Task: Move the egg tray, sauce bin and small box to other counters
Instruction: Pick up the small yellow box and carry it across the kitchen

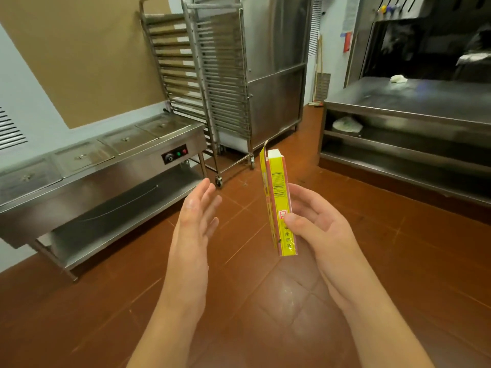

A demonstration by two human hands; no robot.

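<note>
A small yellow and red box [279,197] with a barcode on its narrow side is held upright over the floor, its top flap open. My right hand [318,224] grips its lower half, thumb on the near side and fingers behind. My left hand [198,213] is a little to the left of the box, palm facing it, fingers apart and holding nothing. No egg tray or sauce bin is in view.
A steel food warmer counter [111,166] with several lidded wells runs along the left wall. Two wheeled tray racks [212,83] stand at the back. A steel counter [414,102] with lower shelves is on the right. Brown tiled floor [252,301] lies between them.
</note>
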